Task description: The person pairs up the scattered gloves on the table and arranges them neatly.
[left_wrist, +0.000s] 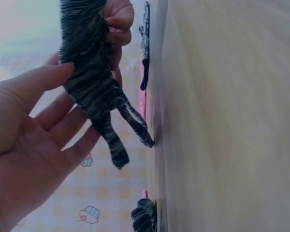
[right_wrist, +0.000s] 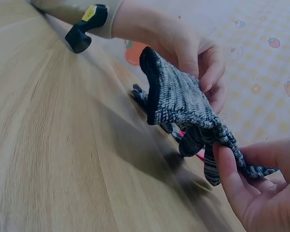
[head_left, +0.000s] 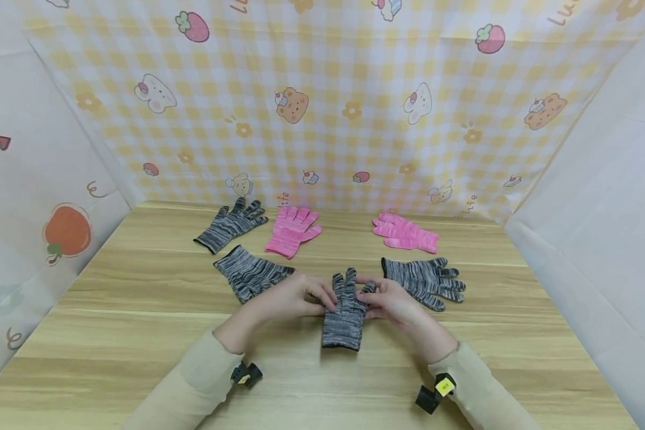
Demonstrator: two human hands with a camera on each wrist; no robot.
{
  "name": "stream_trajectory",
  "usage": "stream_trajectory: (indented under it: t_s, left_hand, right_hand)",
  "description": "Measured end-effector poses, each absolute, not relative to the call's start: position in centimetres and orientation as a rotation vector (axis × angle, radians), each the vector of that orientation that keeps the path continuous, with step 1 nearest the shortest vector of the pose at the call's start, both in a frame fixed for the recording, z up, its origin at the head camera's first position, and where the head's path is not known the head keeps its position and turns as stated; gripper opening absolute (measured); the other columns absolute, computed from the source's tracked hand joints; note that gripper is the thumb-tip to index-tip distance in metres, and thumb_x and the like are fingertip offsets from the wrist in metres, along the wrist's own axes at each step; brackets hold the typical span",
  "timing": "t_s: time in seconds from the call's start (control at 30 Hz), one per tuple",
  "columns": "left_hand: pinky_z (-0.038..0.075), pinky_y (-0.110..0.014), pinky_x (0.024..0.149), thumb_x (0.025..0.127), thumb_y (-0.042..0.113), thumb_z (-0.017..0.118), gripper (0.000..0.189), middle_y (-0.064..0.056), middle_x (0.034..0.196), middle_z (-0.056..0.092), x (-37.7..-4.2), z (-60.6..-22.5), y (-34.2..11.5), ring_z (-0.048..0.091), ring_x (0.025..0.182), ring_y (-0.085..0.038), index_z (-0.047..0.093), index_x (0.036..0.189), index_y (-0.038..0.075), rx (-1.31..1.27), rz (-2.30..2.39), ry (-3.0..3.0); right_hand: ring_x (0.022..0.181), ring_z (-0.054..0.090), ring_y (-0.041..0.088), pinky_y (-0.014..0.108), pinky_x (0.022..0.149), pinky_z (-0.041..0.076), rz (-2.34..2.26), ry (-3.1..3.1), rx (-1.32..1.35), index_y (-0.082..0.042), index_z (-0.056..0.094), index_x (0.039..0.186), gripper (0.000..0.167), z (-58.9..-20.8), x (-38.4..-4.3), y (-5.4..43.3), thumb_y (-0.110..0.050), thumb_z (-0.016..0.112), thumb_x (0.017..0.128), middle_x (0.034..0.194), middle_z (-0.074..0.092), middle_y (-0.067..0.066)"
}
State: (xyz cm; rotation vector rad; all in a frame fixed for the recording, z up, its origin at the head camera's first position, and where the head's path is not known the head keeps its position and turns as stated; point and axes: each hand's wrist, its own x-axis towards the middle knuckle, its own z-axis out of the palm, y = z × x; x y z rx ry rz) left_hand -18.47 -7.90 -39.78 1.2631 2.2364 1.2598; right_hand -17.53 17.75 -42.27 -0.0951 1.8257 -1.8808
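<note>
A grey-and-black knit glove (head_left: 343, 327) with a black-edged cuff is held up between both hands, cuff toward the person. My left hand (head_left: 307, 294) pinches its left edge, thumb (left_wrist: 58, 76) on one face and fingers behind. On the opposite side my right hand (head_left: 395, 301) grips it near the base of the fingers. The right wrist view shows the cuff opening (right_wrist: 151, 87) raised over the table, with some glove fingers (right_wrist: 211, 166) hanging down. Behind my left hand lies another grey-and-black glove (head_left: 249, 272), its finger end partly hidden.
More gloves lie flat on the wooden table (head_left: 140, 352): a grey-and-black one (head_left: 228, 226) at back left, a pink one (head_left: 292, 232) beside it, a second pink one (head_left: 405, 233) at back right, and a grey-and-black one (head_left: 423, 280) near my right hand. A checked curtain (head_left: 322, 143) hangs behind.
</note>
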Motion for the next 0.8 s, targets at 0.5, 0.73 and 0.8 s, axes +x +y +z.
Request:
stream_trajectory:
  t_s: [0.5,0.73,0.8]
  left_hand:
    - [0.041,-0.037,0.101,0.091,0.016,0.066,0.022,-0.012,0.129,0.055,-17.8,-39.9,-7.9,0.050,0.120,-0.026,0.072,0.111,0.010,1.212,0.935,2.283]
    - [0.037,-0.041,0.104,0.091,0.030,0.063,0.036,-0.007,0.140,0.049,-17.0,-39.7,-7.7,0.046,0.126,-0.026,0.065,0.123,0.013,1.162,0.672,2.349]
    - [0.036,-0.041,0.105,0.091,0.031,0.064,0.038,-0.007,0.142,0.047,-16.9,-39.7,-7.7,0.046,0.127,-0.026,0.065,0.124,0.014,1.163,0.621,2.354]
  right_hand:
    - [0.052,0.057,0.012,0.026,0.057,0.055,-1.746,2.036,-0.109,0.010,0.043,0.136,0.051,-43.1,-17.6,17.7,0.003,0.061,0.089,0.058,0.048,0.000]
    - [0.050,0.059,0.015,0.029,0.057,0.056,-1.681,2.113,-0.083,0.008,0.046,0.134,0.051,-43.5,-17.5,17.8,0.002,0.064,0.087,0.055,0.041,-0.001]
    - [0.051,0.059,0.015,0.031,0.058,0.057,-1.672,2.128,-0.093,0.008,0.046,0.134,0.051,-43.5,-17.5,17.8,0.002,0.064,0.087,0.056,0.040,-0.001]
